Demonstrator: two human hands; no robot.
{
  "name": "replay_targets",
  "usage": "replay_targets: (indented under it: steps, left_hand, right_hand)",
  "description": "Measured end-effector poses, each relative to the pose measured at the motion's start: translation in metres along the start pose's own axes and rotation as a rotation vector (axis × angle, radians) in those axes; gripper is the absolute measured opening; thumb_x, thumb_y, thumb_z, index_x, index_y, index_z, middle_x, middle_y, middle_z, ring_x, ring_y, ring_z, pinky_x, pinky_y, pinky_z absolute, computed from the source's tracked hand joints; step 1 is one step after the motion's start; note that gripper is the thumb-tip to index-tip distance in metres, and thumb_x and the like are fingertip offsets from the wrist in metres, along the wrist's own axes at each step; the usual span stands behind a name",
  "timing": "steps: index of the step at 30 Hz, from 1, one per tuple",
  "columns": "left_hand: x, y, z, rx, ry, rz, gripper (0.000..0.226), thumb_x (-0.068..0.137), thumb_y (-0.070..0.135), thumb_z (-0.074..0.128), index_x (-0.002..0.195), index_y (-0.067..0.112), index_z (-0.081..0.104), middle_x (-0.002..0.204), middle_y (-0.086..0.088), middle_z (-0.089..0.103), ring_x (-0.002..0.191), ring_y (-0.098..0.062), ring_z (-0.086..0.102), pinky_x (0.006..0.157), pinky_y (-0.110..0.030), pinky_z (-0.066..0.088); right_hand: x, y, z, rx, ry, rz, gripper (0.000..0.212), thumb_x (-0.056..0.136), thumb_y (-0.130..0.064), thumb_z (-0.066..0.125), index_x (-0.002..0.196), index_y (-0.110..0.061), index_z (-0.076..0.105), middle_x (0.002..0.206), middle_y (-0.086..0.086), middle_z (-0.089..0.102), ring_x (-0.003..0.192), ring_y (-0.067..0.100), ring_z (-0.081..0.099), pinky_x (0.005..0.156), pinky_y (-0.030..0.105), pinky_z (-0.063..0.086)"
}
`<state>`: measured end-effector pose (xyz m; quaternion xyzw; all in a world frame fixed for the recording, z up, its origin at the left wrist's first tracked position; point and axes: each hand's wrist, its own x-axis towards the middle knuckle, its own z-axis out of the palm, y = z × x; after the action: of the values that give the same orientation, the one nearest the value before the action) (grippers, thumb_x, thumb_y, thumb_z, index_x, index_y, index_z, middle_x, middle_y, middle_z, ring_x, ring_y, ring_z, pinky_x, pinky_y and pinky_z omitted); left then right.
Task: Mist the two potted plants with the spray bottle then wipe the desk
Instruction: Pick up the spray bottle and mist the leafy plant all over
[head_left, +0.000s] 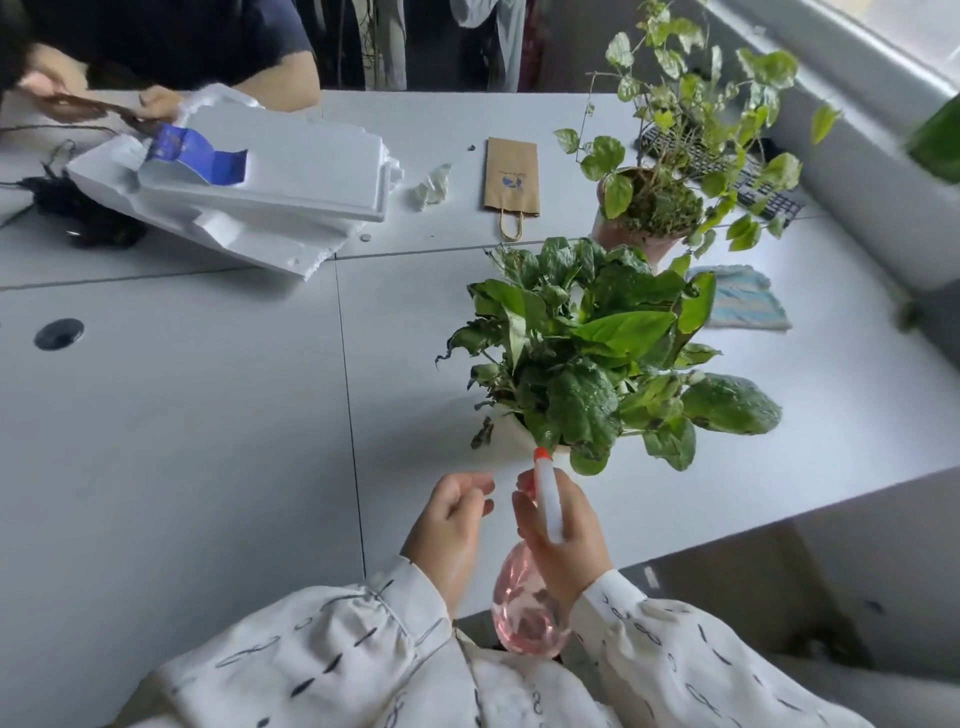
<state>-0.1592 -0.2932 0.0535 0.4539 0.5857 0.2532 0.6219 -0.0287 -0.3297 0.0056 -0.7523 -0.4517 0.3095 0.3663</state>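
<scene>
My right hand (569, 540) grips a pink see-through spray bottle (527, 608) by its white head, whose orange nozzle points at the near potted plant (597, 353). That plant has broad green leaves over a white pot. My left hand (449, 522) hovers just left of the bottle, fingers loosely curled and holding nothing. A second potted plant (670, 171) with trailing variegated leaves stands behind in a pinkish pot. A folded blue-white cloth (745, 306) lies on the grey desk (208, 415), right of the plants.
Another person sits at the far left, handling something over white foam packaging (260, 176). A brown paper bag (511, 179) and a crumpled tissue (431, 187) lie at the back. A black keyboard (727, 171) is behind the far plant. The desk edge runs at lower right.
</scene>
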Motion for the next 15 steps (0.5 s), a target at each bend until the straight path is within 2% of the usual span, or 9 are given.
replay_targets:
  steps: [2,5,8,10,12,15]
  left_hand:
    - [0.002,0.0,-0.003,0.005,-0.008,0.011,0.026,0.096,0.015,0.04,0.102,0.025,0.063,0.11,0.011,0.067,0.104,-0.008,0.063,0.084,-0.024,0.041]
    - [0.003,0.0,-0.008,0.008,-0.022,0.009,0.026,0.096,0.015,0.04,0.105,0.025,0.062,0.11,0.011,0.067,0.104,-0.008,0.063,0.085,-0.024,0.041]
    - [0.001,0.001,-0.015,0.013,-0.031,0.024,0.027,0.097,0.016,0.04,0.107,0.026,0.062,0.111,0.011,0.067,0.104,-0.007,0.063,0.083,-0.024,0.041]
    - [0.0,0.003,-0.021,0.01,-0.032,0.035,0.028,0.097,0.015,0.039,0.108,0.025,0.062,0.112,0.011,0.066,0.103,-0.007,0.063,0.081,-0.022,0.04]
    - [-0.001,0.004,-0.025,0.016,-0.04,0.04,0.028,0.098,0.014,0.038,0.11,0.023,0.061,0.113,0.01,0.066,0.103,-0.006,0.063,0.082,-0.022,0.041]
    - [-0.004,0.003,-0.029,0.001,-0.057,0.041,0.029,0.098,0.013,0.037,0.111,0.022,0.061,0.114,0.009,0.065,0.103,-0.006,0.063,0.08,-0.02,0.041]
  right_hand:
    - [-0.002,-0.006,0.003,-0.033,-0.009,-0.041,0.019,0.092,-0.029,0.06,0.108,-0.02,0.061,0.1,-0.007,0.062,0.098,0.015,0.058,0.087,0.03,0.046]
    - [0.0,-0.017,0.009,-0.04,-0.008,-0.051,0.025,0.093,-0.027,0.06,0.115,-0.016,0.061,0.105,-0.006,0.063,0.102,0.013,0.057,0.089,0.027,0.043]
    - [0.006,-0.026,0.016,-0.021,0.039,-0.037,0.019,0.09,-0.033,0.057,0.104,-0.02,0.061,0.097,-0.005,0.065,0.093,0.017,0.061,0.084,0.035,0.05]
    - [0.011,-0.032,0.019,0.014,0.072,0.009,0.004,0.089,-0.033,0.057,0.089,-0.029,0.058,0.084,-0.005,0.063,0.081,0.022,0.063,0.077,0.043,0.054]
    - [0.017,-0.035,0.022,0.07,0.089,0.069,0.011,0.086,-0.034,0.056,0.075,-0.032,0.053,0.074,-0.005,0.06,0.073,0.027,0.063,0.071,0.05,0.055]
    - [0.02,-0.038,0.026,0.039,0.088,0.088,0.018,0.086,-0.034,0.055,0.07,-0.03,0.049,0.072,-0.002,0.058,0.071,0.029,0.063,0.068,0.051,0.055]
